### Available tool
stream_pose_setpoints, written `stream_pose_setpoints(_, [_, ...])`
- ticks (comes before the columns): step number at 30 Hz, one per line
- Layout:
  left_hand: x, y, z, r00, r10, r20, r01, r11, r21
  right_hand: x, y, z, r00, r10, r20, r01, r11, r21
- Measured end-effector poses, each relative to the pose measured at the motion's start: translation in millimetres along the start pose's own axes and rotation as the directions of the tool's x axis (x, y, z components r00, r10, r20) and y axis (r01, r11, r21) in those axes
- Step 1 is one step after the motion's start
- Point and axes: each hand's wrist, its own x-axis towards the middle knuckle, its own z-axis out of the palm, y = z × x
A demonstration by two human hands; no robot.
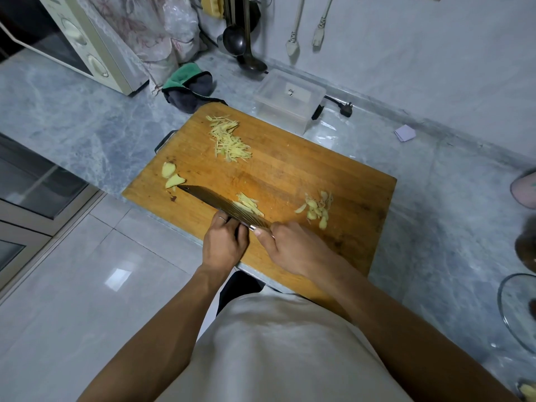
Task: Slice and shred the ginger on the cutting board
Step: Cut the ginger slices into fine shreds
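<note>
A wooden cutting board [304, 169] lies on the grey marble counter. My right hand [293, 245] grips the handle of a cleaver [214, 203], whose blade runs left and away across the board. My left hand [224, 242] sits on the blade's near side, fingers curled down over the ginger being cut, which they almost wholly hide. Fresh shreds [249, 206] lie just beyond the blade. A larger pile of shredded ginger [229, 140] sits at the board's far side. Two ginger chunks [171, 177] lie at its left edge, and peel scraps [317, 208] at the right.
A clear plastic box [290, 100] and a black plug [345, 108] lie behind the board. A green and grey cloth [188, 85] and a microwave [75, 39] stand at the back left. Ladles [237, 39] hang on the wall. A glass bowl [519, 311] sits at the right edge.
</note>
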Motion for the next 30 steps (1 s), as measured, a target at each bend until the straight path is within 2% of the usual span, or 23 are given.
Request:
stream_pose_setpoints(7, [1.4, -2.3, -0.5, 0.999, 0.05, -0.007, -0.05, 0.999, -0.015, 4.8, -1.4, 1.2, 1.0, 0.009, 0.001, -0.009, 1.0, 0.013])
stream_pose_setpoints(24, [0.8, -6.2, 4.1, 0.999, 0.037, -0.018, -0.037, 0.999, -0.021, -1.0, -2.2, -3.2, 1.0, 0.014, 0.008, -0.014, 0.998, 0.062])
stream_pose_setpoints(30, [0.7, -4.7, 4.9, 0.998, 0.039, -0.048, -0.041, 0.998, -0.044, 8.4, -5.2, 1.9, 0.998, 0.066, -0.001, -0.065, 0.995, 0.07])
